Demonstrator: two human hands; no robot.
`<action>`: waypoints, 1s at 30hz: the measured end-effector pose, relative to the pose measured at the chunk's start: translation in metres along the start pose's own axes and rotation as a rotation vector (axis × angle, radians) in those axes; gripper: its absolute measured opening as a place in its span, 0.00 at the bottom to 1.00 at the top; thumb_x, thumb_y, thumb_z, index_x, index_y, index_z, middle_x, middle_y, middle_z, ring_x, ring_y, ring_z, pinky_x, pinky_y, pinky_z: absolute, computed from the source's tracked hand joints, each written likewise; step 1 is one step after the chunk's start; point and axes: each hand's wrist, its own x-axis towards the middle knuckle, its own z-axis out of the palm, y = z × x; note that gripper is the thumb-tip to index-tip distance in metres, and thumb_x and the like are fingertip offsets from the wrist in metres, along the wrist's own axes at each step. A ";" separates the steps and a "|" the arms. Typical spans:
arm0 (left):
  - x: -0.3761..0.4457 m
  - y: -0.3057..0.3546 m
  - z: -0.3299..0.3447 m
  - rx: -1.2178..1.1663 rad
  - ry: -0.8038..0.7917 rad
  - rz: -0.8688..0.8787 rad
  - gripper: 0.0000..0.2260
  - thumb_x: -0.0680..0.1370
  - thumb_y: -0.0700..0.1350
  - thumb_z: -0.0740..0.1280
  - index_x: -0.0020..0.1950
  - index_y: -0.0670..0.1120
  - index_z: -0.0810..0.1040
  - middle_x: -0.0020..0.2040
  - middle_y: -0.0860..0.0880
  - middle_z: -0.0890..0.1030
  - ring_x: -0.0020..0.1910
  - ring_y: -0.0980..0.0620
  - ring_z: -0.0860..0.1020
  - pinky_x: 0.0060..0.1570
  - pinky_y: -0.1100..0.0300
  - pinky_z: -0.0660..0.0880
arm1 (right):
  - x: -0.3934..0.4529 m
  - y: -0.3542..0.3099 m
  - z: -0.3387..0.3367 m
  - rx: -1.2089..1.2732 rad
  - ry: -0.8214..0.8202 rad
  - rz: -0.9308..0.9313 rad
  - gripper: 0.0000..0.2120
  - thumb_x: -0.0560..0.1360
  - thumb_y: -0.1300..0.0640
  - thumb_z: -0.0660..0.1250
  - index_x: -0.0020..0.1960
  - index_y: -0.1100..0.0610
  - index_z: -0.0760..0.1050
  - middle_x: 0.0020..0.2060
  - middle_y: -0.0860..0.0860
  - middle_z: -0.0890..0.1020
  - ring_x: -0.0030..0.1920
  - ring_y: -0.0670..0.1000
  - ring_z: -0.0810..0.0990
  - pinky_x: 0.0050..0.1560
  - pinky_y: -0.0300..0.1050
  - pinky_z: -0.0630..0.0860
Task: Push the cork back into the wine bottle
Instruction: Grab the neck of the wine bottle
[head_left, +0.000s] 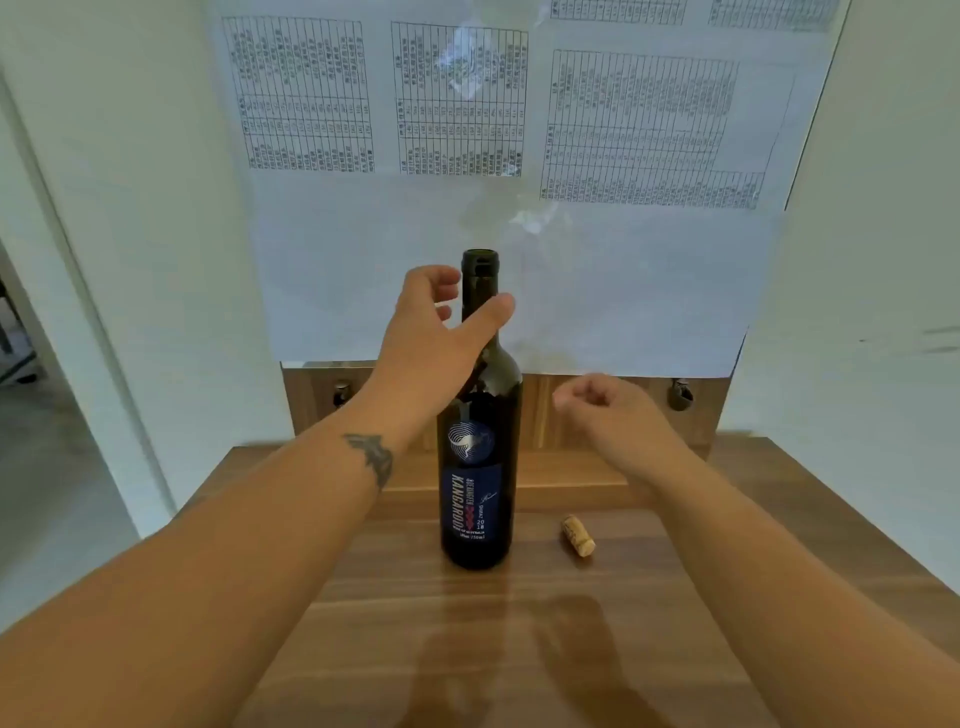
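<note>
A dark wine bottle with a blue label stands upright in the middle of the wooden table; its mouth is uncorked. The cork lies on its side on the table, just right of the bottle's base. My left hand is at the bottle's neck with the thumb across the front of it and the fingers spread on the left side, not closed around it. My right hand hovers right of the bottle's shoulder, above and behind the cork, fingers loosely curled with nothing in them.
Printed paper sheets hang on the wall straight behind the bottle. A wooden back panel rises at the table's far edge. A white door frame and an open floor area lie to the left.
</note>
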 end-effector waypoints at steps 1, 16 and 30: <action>0.002 0.004 0.001 -0.013 -0.009 -0.004 0.22 0.74 0.59 0.70 0.63 0.56 0.64 0.58 0.57 0.74 0.55 0.58 0.75 0.44 0.65 0.70 | -0.001 0.005 0.002 -0.082 -0.061 0.033 0.02 0.76 0.52 0.67 0.46 0.50 0.78 0.41 0.48 0.81 0.41 0.47 0.78 0.38 0.39 0.70; 0.012 0.003 0.013 -0.050 -0.027 0.077 0.09 0.79 0.54 0.66 0.57 0.53 0.74 0.47 0.52 0.84 0.45 0.60 0.82 0.43 0.66 0.74 | 0.004 0.065 0.023 -0.676 -0.480 0.360 0.15 0.67 0.48 0.75 0.44 0.47 0.70 0.40 0.47 0.77 0.38 0.47 0.75 0.35 0.42 0.72; 0.007 0.010 0.016 -0.117 -0.065 0.059 0.06 0.80 0.52 0.63 0.51 0.51 0.71 0.38 0.51 0.79 0.30 0.64 0.78 0.32 0.72 0.72 | 0.020 0.006 -0.005 -0.274 -0.206 0.117 0.05 0.72 0.57 0.71 0.45 0.54 0.76 0.40 0.49 0.84 0.41 0.48 0.81 0.40 0.43 0.75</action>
